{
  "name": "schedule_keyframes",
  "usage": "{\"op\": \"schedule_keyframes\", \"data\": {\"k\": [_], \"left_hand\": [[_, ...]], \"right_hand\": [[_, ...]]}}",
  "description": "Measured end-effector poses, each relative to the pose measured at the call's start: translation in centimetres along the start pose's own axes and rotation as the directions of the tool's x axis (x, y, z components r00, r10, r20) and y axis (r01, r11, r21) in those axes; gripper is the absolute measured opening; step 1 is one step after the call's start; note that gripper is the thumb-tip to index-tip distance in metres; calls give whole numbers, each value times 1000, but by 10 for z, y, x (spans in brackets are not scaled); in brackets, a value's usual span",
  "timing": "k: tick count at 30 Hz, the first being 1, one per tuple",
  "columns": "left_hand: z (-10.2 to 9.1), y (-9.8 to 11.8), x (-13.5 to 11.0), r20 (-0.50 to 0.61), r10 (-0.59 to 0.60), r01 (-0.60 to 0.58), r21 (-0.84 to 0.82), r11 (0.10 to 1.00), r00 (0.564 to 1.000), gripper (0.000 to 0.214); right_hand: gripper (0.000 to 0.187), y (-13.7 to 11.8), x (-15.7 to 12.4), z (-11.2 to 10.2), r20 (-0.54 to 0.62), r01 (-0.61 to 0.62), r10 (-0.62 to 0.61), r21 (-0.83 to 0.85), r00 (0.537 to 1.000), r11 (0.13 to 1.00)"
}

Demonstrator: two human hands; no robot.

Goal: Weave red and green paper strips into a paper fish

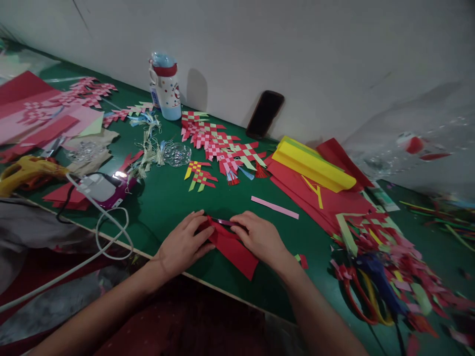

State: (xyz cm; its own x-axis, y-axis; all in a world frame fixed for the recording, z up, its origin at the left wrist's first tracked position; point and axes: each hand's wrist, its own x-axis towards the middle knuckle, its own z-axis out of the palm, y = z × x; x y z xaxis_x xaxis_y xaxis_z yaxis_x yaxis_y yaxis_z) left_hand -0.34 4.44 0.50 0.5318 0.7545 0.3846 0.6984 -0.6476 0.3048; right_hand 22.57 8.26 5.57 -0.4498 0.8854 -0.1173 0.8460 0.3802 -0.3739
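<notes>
My left hand [185, 241] pinches the far left end of a folded red paper piece [237, 253] near the table's front edge. Thumb and fingers of my right hand [260, 236] close on a slim purple tool with a shiny metal tip [223, 222], perhaps a craft knife. Its tip lies along the paper's upper fold, close to my left fingertips. Beyond my hands are small woven paper fish [202, 178] in yellow, green and red. A narrow pink paper strip [274, 207] lies to the right of them.
Woven paper fish [218, 141], a bottle [168, 96] and a phone [264, 113] line the wall side. At right are red sheets [297, 198], yellow paper [311, 163], scissors [358, 296] and paper scraps. A corded device [115, 190] and a yellow glue gun [29, 173] sit left.
</notes>
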Motion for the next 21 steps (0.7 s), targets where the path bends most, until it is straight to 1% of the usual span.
{"op": "schedule_keyframes", "data": {"k": [6, 21], "left_hand": [[-3, 2, 0, -24, -22, 23, 31, 999, 999, 31], [-2, 1, -1, -33, -21, 22, 24, 999, 999, 30]], "right_hand": [[23, 5, 8, 0, 6, 50, -50, -28, 999, 998], [24, 14, 8, -5, -24, 64, -66, -43, 998, 997]]}}
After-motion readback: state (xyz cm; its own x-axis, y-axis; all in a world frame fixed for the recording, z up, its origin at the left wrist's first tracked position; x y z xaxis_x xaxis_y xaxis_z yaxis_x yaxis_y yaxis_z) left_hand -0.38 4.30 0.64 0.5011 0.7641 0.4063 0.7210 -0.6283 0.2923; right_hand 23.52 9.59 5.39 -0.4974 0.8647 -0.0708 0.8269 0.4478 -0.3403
